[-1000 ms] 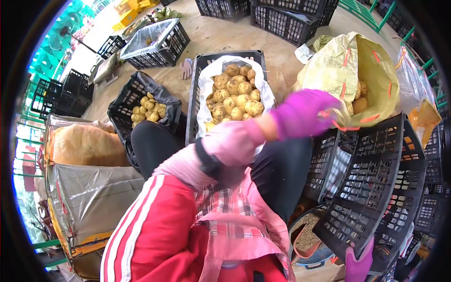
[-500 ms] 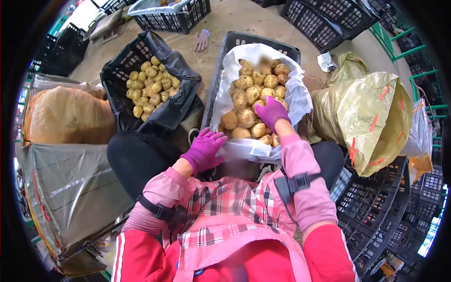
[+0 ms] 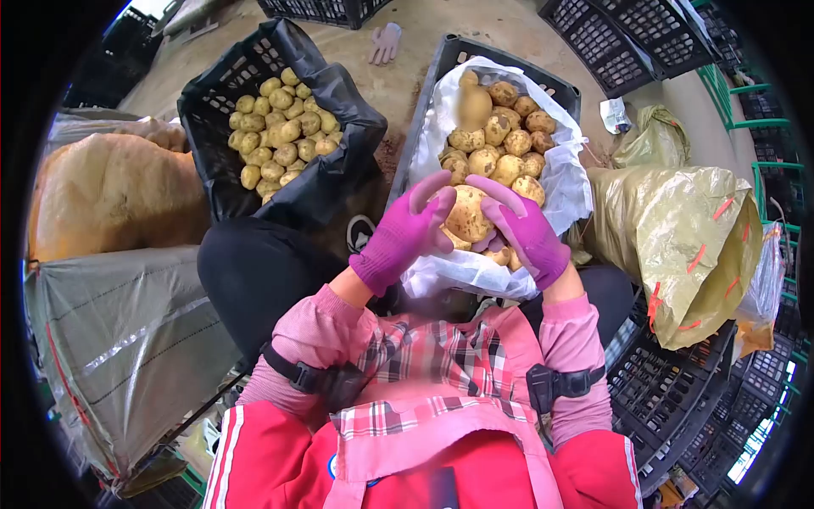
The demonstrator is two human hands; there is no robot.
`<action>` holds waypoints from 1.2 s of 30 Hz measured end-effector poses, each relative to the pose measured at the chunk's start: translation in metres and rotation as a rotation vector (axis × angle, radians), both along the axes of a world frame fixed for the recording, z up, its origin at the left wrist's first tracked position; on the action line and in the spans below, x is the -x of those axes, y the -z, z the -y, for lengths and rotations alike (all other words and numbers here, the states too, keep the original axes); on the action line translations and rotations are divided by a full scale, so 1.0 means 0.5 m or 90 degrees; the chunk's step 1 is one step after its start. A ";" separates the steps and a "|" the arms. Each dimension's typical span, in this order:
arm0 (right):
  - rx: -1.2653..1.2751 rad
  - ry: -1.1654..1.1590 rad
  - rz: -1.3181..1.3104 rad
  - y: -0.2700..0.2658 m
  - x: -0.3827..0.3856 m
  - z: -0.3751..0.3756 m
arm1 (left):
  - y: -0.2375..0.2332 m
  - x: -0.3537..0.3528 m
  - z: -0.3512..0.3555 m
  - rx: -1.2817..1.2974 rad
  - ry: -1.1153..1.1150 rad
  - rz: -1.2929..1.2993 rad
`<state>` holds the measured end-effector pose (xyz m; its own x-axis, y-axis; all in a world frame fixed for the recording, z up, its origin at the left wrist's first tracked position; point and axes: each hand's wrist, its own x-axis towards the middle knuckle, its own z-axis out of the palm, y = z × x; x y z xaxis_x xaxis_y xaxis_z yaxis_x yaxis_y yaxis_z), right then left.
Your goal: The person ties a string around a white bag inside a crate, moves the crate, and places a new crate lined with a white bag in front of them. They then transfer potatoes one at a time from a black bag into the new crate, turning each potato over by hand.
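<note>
"Over the near end of the lined crate (image 3: 426,97), what's happening?"
"Left hand (image 3: 404,229) and right hand (image 3: 527,231) curve around a large potato (image 3: 467,217), fingers spread wide (whether they actually grip it, I cannot tell)."
"Which step?"
"Handling that potato, I'd judge; the next move seems to call for even, two-sided pressure."

Brightly lit here, the edges bowed and ringed in black; a sheen is caught by grey wrapping (image 3: 136,356), one potato (image 3: 475,107) is smeared by blur!
</note>
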<state>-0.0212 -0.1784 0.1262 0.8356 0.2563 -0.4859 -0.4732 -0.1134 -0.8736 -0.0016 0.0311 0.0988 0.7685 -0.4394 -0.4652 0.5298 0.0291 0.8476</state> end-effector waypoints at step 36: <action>0.288 0.091 0.316 0.120 -0.104 0.093 | -0.025 -0.061 -0.106 0.177 -0.292 0.168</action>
